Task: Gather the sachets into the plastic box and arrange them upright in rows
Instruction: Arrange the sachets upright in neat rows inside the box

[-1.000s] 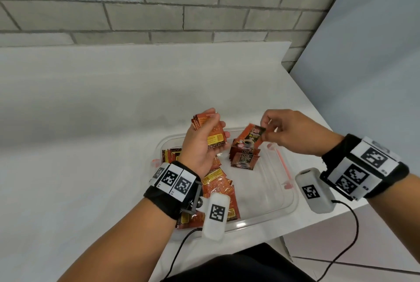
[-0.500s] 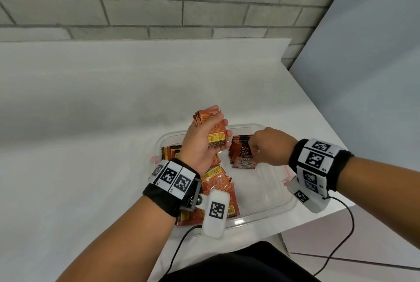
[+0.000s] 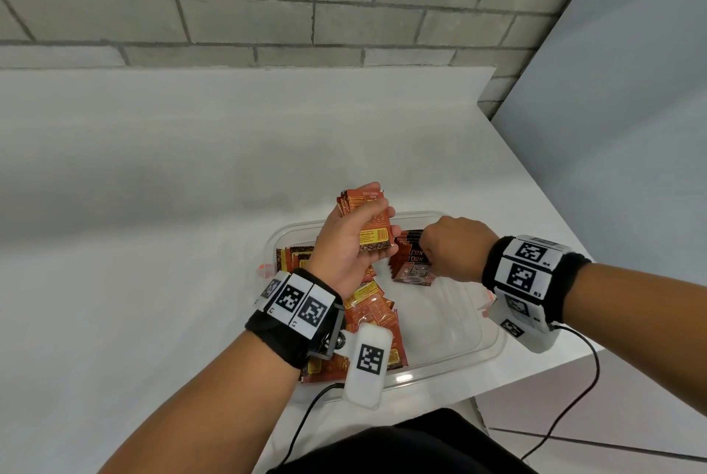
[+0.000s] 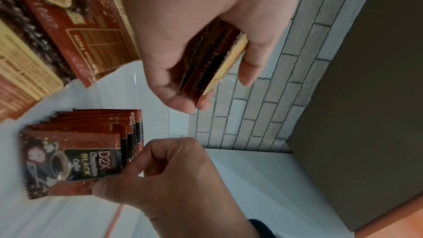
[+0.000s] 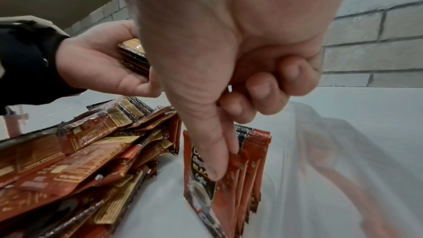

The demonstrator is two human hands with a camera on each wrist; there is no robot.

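A white table (image 3: 153, 244) carries the clear plastic box (image 3: 459, 343), which lies under both hands. In the box, a loose heap of sachets (image 5: 68, 160) lies below the left fingers, and a short upright row (image 4: 96, 126) stands right at the right fingertips. The left hand (image 3: 344, 251) grips a stack of sachets (image 3: 369, 221) between thumb and curled fingers. The right hand (image 3: 455, 251) pinches the front sachet (image 4: 68, 162) of the row between thumb and forefinger, its other fingers curled in.
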